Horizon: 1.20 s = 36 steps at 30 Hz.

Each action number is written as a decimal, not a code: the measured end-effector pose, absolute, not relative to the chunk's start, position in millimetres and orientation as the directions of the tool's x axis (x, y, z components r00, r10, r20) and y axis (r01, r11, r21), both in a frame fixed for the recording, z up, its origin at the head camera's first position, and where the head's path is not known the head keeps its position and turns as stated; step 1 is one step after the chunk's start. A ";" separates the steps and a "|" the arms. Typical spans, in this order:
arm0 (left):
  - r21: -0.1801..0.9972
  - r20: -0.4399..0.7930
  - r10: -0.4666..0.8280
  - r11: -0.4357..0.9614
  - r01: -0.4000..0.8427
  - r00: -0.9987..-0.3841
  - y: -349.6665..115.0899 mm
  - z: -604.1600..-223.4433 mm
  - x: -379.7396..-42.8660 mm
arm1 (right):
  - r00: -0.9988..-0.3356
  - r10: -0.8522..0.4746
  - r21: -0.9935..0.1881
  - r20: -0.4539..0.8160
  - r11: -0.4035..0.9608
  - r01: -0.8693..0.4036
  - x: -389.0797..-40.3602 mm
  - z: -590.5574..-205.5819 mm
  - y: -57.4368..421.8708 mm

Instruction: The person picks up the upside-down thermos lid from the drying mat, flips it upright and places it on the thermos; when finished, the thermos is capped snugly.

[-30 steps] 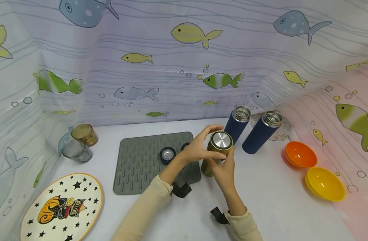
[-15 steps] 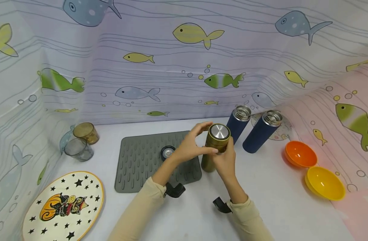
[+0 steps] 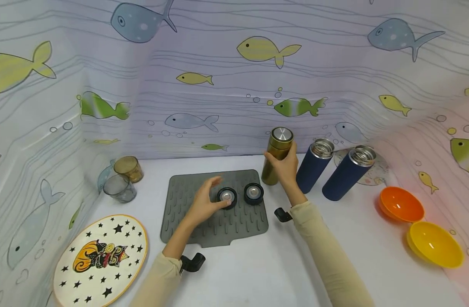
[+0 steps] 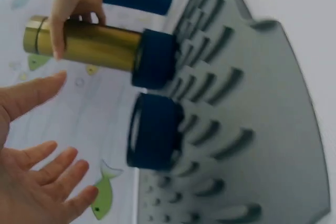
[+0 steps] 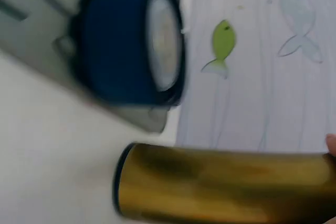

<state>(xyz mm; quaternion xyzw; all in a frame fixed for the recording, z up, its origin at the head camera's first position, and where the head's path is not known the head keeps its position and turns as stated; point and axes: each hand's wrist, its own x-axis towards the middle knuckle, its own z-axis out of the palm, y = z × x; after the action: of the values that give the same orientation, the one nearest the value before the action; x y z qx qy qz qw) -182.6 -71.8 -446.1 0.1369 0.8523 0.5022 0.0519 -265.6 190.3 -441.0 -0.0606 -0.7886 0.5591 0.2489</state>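
My right hand (image 3: 287, 168) grips a gold thermos (image 3: 279, 147) around its upper half, behind the right corner of a grey drying mat (image 3: 180, 204). The thermos stands upright with a shiny steel disc on top. Whether its base touches the table I cannot tell. Two dark blue bottle lids (image 3: 253, 194) sit on the mat, inner sides up. Over the mat, my left hand (image 3: 203, 205) is held beside the left lid (image 3: 226, 195). In the left wrist view its fingers (image 4: 58, 174) are spread, apart from both lids.
Two lidless navy thermoses (image 3: 315, 165) stand right of the gold one, before a patterned plate (image 3: 376, 170). Orange (image 3: 401, 204) and yellow (image 3: 434, 245) bowls lie far right. Two glass cups (image 3: 120, 188) and an oval cat plate (image 3: 100, 260) are at left. A fish-print curtain (image 3: 226, 98) closes the back.
My left hand has let go of the gold thermos and moved left over the mat. My right hand has carried the thermos back, away from me. The head view has turned slightly left.
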 end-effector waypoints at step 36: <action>0.756 0.224 0.456 0.477 0.448 -0.862 -60.7 -434.5 -136.2 | -0.907 -0.346 -0.971 -0.239 0.084 0.224 -128.4 -437.8 158.0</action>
<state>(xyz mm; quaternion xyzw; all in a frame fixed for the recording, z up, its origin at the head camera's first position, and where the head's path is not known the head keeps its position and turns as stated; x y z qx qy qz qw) -136.2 -60.7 -434.5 0.2630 0.8593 0.4388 0.0042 -128.4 158.0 -437.8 0.0434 -0.7052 0.6755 -0.2107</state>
